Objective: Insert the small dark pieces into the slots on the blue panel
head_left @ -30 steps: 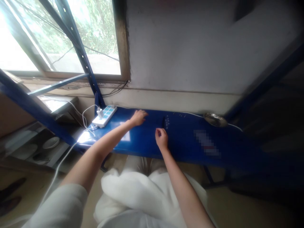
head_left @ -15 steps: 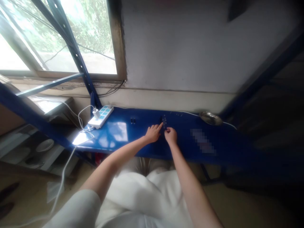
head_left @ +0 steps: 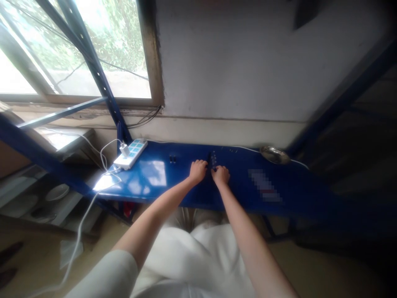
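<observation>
On the blue table, a small see-through strip with round bumps (head_left: 214,157) lies just beyond my hands; its exact kind is too small to tell. My right hand (head_left: 221,175) is closed, with thumb and fingertips at the strip's near end. Left of the strip, my left hand (head_left: 198,171) rests with its fingers curled down. Whatever may be under those fingers is hidden. A narrow dark piece (head_left: 209,157) sits between my left fingertips and the strip, hard to make out.
Two small black pieces (head_left: 172,159) stand left of my hands. At the left end is a white power strip (head_left: 132,154) with a plug and cable. A shiny metal bowl (head_left: 274,155) is at the back right, near several tiny bits (head_left: 233,151). A pixelated patch covers something at right.
My left fingers have drawn back from the strip and curled, where one was stretched toward it. My right hand has shifted slightly left along the strip's near end.
</observation>
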